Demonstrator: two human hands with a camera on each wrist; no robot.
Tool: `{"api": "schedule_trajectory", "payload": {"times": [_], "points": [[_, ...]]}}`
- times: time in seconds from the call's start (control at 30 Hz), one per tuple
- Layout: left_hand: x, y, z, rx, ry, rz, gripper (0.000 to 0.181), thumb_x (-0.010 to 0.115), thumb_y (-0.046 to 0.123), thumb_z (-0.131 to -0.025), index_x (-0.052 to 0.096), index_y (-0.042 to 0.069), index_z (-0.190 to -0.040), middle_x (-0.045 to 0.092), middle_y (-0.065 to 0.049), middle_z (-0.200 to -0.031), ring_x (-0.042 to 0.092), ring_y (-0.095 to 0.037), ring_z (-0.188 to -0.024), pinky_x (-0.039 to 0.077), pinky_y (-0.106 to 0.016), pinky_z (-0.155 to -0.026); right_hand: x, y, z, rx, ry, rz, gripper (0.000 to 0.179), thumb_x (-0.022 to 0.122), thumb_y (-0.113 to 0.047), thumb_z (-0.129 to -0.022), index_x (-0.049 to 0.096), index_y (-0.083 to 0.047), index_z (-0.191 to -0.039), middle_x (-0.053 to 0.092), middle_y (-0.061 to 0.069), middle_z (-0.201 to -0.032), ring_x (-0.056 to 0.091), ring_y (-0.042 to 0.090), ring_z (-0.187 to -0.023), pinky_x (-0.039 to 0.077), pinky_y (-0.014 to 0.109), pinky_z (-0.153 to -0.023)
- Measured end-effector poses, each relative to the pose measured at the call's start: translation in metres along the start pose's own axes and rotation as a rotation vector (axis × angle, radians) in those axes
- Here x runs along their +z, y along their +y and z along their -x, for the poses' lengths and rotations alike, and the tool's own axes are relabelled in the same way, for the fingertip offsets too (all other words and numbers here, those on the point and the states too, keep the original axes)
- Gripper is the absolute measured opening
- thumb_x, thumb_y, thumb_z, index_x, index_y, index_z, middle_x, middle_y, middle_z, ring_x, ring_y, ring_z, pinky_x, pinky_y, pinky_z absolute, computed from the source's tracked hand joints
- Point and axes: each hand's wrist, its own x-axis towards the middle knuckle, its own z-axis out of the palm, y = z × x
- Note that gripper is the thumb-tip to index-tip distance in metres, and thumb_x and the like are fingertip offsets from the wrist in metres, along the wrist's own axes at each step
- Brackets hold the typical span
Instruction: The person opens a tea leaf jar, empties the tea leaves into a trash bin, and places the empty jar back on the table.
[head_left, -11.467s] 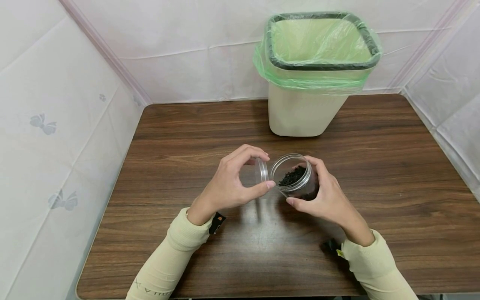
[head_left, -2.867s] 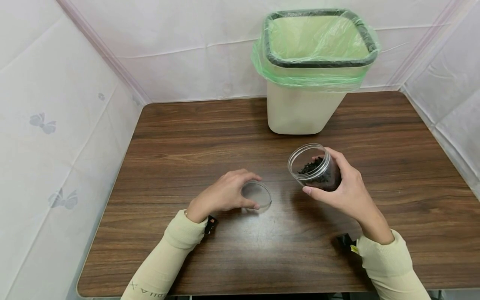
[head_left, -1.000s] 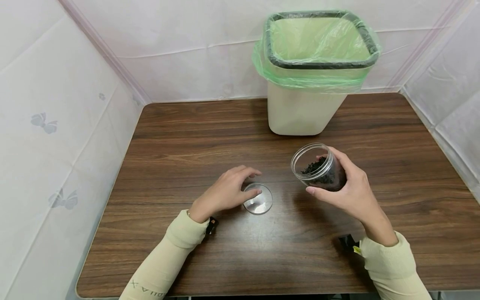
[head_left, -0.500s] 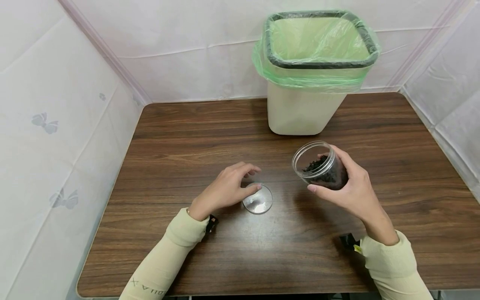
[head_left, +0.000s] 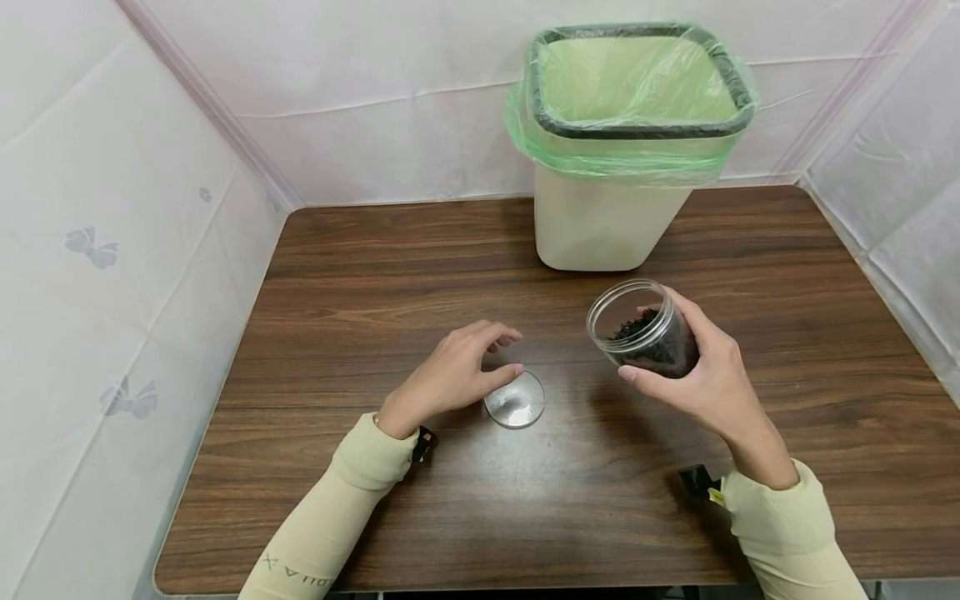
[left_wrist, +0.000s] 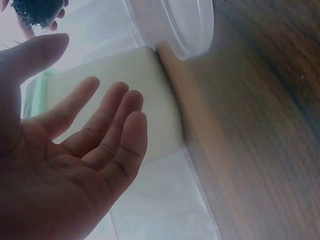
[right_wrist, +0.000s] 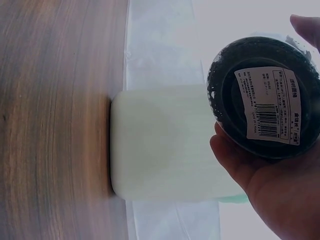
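In the head view my right hand (head_left: 705, 375) grips a clear jar (head_left: 637, 333) above the table, its open mouth tilted to the left. Dark, shredded bits like loose tea leaves (head_left: 637, 333) fill its lower part. A printed label with a barcode (right_wrist: 270, 105) covers the jar's base in the right wrist view. The clear round lid (head_left: 517, 404) lies flat on the table. Over it hovers my left hand (head_left: 453, 375), fingers loosely bent and holding nothing; the left wrist view shows its open palm, with the lid beyond the fingertips.
A cream waste bin (head_left: 603, 225) with a green bag (head_left: 622, 162) folded over its dark rim stands at the back of the brown wooden table (head_left: 360, 267). Whitish sheeting (head_left: 360, 100) hangs behind the table and at both sides.
My left hand has set the lid down, let go of it and risen a little. The right hand has moved the jar away to the right, and slightly up lately.
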Motion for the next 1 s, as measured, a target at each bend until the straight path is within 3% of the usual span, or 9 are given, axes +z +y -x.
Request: {"api": "schedule_trajectory", "payload": {"times": [0.1, 0.47, 0.67, 1.0], "points": [[0.000, 0.000, 0.000, -0.001, 0.005, 0.001, 0.037, 0.073, 0.026, -0.093, 0.066, 0.007, -0.125, 0.068, -0.011, -0.113, 0.066, -0.028, -0.101, 0.053, -0.037, -0.084, 0.000, -0.001, 0.000, -0.007, 0.002, -0.008, 0.101, 0.094, -0.003, -0.065, 0.048, -0.029, -0.150, 0.065, 0.007, -0.123, 0.059, 0.008, -0.107, 0.040, 0.017, -0.089], [-0.003, 0.001, -0.005, 0.010, 0.055, -0.005, 0.035, 0.074, 0.025, -0.092, 0.067, 0.009, -0.122, 0.069, -0.009, -0.109, 0.066, -0.025, -0.097, 0.053, -0.035, -0.082, -0.004, -0.003, -0.004, -0.009, 0.030, 0.043, 0.103, 0.095, -0.004, -0.062, 0.048, -0.029, -0.151, 0.065, 0.001, -0.123, 0.056, 0.003, -0.107, 0.038, 0.017, -0.089], [-0.006, 0.005, -0.007, -0.008, 0.059, -0.002, 0.034, 0.073, 0.027, -0.093, 0.067, 0.011, -0.123, 0.067, -0.002, -0.110, 0.066, -0.022, -0.099, 0.052, -0.033, -0.083, -0.005, -0.004, -0.006, -0.031, 0.023, 0.046, 0.105, 0.094, -0.002, -0.062, 0.046, -0.029, -0.152, 0.065, 0.001, -0.124, 0.056, 0.001, -0.108, 0.037, 0.015, -0.091], [-0.010, 0.009, -0.012, 0.002, 0.076, 0.025, 0.032, 0.073, 0.024, -0.094, 0.067, 0.010, -0.122, 0.068, -0.003, -0.115, 0.065, -0.021, -0.097, 0.053, -0.035, -0.083, -0.006, -0.004, -0.008, -0.050, 0.033, 0.055, 0.105, 0.093, -0.001, -0.060, 0.047, -0.026, -0.152, 0.063, -0.002, -0.125, 0.056, 0.001, -0.108, 0.037, 0.015, -0.090]]}}
